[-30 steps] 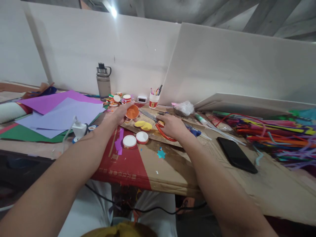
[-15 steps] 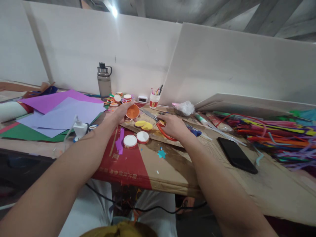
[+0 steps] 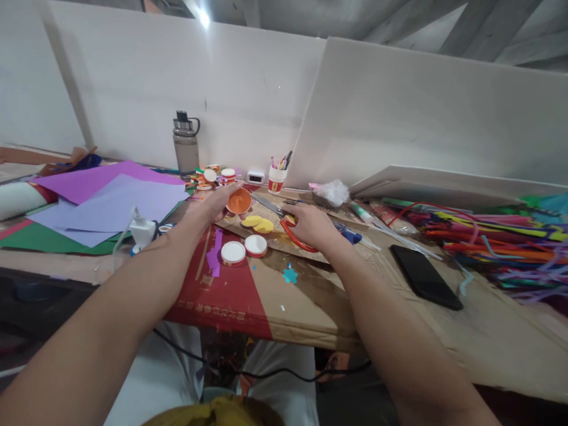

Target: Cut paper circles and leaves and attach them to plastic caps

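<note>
In my left hand (image 3: pixel 218 202), the fingers close on the edge of a round orange piece with a pale rim (image 3: pixel 239 202); whether it is flat or hollow I cannot tell. My right hand (image 3: pixel 308 222) grips red-handled scissors (image 3: pixel 268 203), whose metal blades point left toward the orange piece. Below the hands lie yellow oval pieces (image 3: pixel 261 225) on the cardboard. Nearer to me are two white discs with red rims (image 3: pixel 233 253), side by side. A purple paper strip (image 3: pixel 215 254) lies left of them, and a small blue flower-shaped cutout (image 3: pixel 290 274) to their right.
At the back stand a grey bottle (image 3: pixel 186 148) and a paper cup of pens (image 3: pixel 277 178). Coloured paper sheets (image 3: pixel 119 201) and a white plug (image 3: pixel 142 231) lie left. On the right are a black phone (image 3: pixel 426 277) and a pile of coloured pipe cleaners (image 3: pixel 510 242).
Hardly anything differs. Both hands keep their hold on the orange piece and the scissors, and the view has shifted very slightly.
</note>
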{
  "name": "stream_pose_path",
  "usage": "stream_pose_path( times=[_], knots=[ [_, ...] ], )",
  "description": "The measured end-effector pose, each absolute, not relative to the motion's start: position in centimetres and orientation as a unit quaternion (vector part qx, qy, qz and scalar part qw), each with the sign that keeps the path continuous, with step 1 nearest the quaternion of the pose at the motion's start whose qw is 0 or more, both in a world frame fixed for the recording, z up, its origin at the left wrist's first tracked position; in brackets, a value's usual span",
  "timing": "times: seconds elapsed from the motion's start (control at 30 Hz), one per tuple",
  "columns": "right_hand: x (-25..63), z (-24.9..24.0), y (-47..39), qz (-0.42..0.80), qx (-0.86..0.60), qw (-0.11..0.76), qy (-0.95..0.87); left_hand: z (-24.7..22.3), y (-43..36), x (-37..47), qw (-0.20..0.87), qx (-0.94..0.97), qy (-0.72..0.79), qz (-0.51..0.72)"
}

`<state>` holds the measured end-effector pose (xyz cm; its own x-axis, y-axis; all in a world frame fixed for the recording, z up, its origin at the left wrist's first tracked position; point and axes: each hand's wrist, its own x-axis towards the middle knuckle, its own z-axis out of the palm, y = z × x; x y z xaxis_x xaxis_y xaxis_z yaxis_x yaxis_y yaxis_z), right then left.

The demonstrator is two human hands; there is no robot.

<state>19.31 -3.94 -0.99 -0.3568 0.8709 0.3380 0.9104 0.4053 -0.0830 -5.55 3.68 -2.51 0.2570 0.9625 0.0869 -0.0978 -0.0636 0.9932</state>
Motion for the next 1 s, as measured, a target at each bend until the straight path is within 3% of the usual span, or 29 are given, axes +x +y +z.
stream_pose_path(
  times=[0.37,1.0],
  knots=[
    [19.5,-1.4,-3.5,-0.022,-0.532,0.170,-0.829,-0.8,1.9,-4.6,0.558,0.550,0.424,0.455],
    [18.7,-0.8,-4.5,-0.102,-0.561,0.149,-0.808,-1.1,1.8,-3.9,0.605,0.524,0.376,0.468]
  ],
)
